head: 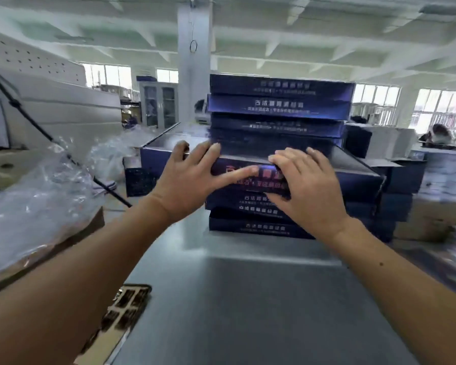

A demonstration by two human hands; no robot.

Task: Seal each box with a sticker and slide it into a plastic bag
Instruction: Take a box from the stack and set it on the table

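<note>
A dark blue flat box (348, 177) with white lettering lies on top of a short stack of like boxes (250, 225) at the far side of the metal table (248, 299). My left hand (192, 180) rests on its near left edge, fingers straight over the top and thumb stretched along the front face. My right hand (306, 185) grips the front edge near the middle, with fingers curled over the top and the thumb under the face. A heap of clear plastic bags (37, 201) lies to the left. A brown sticker sheet (127, 306) sits at the table's near left.
Behind the near stack rises a taller, uneven stack of blue boxes (279, 106). More dark boxes (400, 185) and cardboard cartons (429, 219) stand on the right. A cardboard carton (71, 238) carries the bags on the left. A person (440, 134) sits far right.
</note>
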